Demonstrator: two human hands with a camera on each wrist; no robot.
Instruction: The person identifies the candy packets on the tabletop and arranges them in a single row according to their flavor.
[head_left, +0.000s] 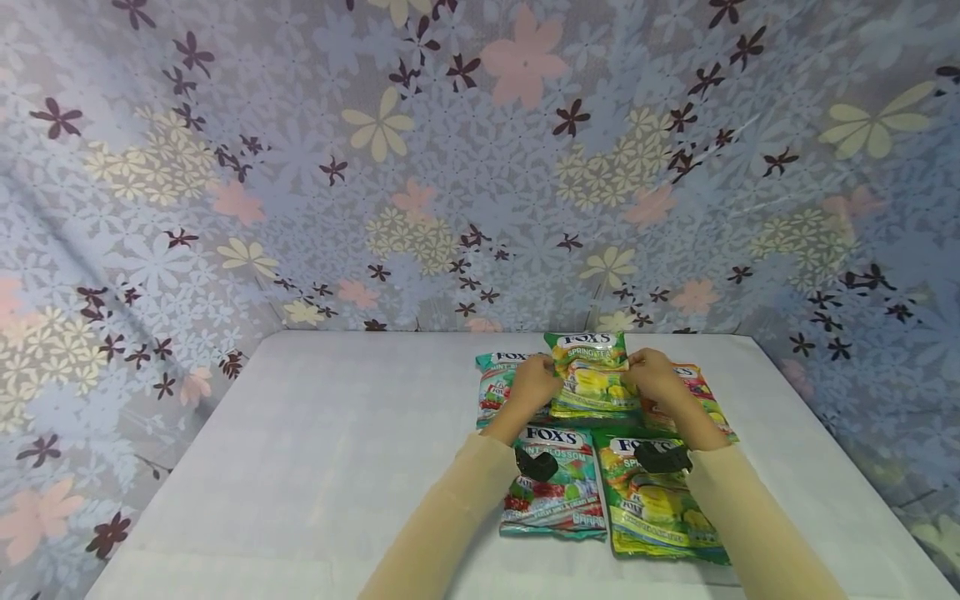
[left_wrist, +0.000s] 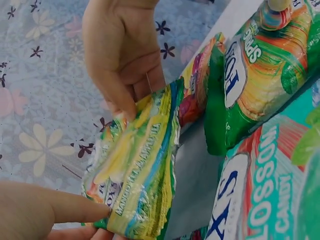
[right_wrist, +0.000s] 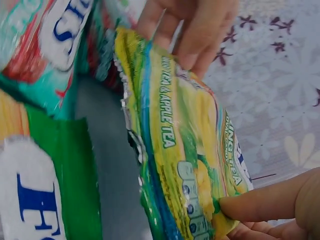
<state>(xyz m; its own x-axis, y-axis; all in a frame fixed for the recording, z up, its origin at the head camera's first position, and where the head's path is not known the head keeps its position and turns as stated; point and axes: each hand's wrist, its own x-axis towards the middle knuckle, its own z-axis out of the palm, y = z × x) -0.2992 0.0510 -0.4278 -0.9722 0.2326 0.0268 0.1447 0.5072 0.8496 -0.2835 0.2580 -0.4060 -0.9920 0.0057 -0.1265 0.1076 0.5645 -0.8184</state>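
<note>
A green and yellow Fox's Spring Tea candy bag (head_left: 592, 385) is held up by its two sides at the back of the table. My left hand (head_left: 537, 382) pinches its left side, thumb in front. On the opposite edge, my right hand (head_left: 654, 377) pinches it the same way. Both wrist views show the held candy bag (left_wrist: 142, 165) between the thumbs and fingers. Whether its bottom edge touches the table cannot be told. Behind my left hand lies a teal Mint Blossom bag (head_left: 492, 387), partly covered; an orange-red candy bag (head_left: 701, 392) lies partly under my right hand.
Nearer the front, another Mint Blossom bag (head_left: 558, 500) and another Spring Tea bag (head_left: 660, 517) lie side by side beneath my wrists. White cloth covers the table (head_left: 322, 467). Flowered fabric (head_left: 450, 167) hangs behind the table's back edge and along both sides.
</note>
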